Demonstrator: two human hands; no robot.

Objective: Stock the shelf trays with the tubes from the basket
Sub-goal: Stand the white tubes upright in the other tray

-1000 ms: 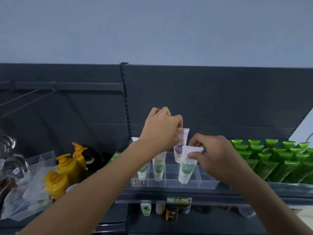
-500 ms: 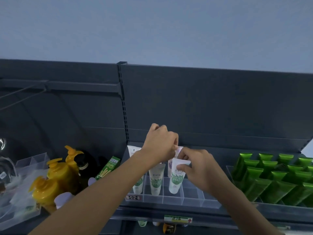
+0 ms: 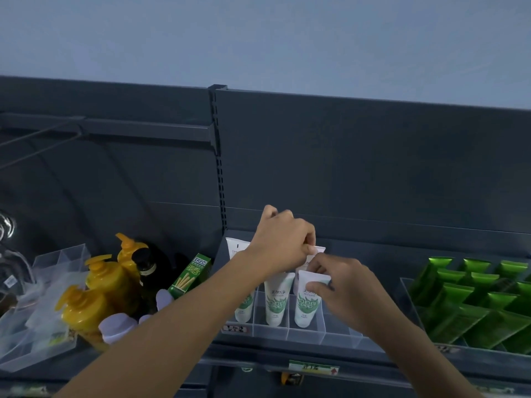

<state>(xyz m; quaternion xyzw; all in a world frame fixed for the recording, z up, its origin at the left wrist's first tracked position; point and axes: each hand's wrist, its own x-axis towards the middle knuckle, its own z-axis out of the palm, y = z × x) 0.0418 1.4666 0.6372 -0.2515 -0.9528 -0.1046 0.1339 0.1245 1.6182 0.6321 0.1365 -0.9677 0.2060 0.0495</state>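
Left grip: my left hand (image 3: 283, 244) is pinched closed on the top edge of a white tube (image 3: 311, 255) standing in the back row.
Right grip: my right hand (image 3: 343, 287) has fingertips closed on the flat crimped end of a white tube with green leaf print (image 3: 307, 307).
Tube position: upright, cap down, in a slot of the clear plastic divided tray (image 3: 304, 333) on the dark shelf.
Neighbours: two matching tubes (image 3: 275, 301) stand just left.
Further out: green tubes (image 3: 474, 300) right, yellow pump bottles (image 3: 107, 285) left.
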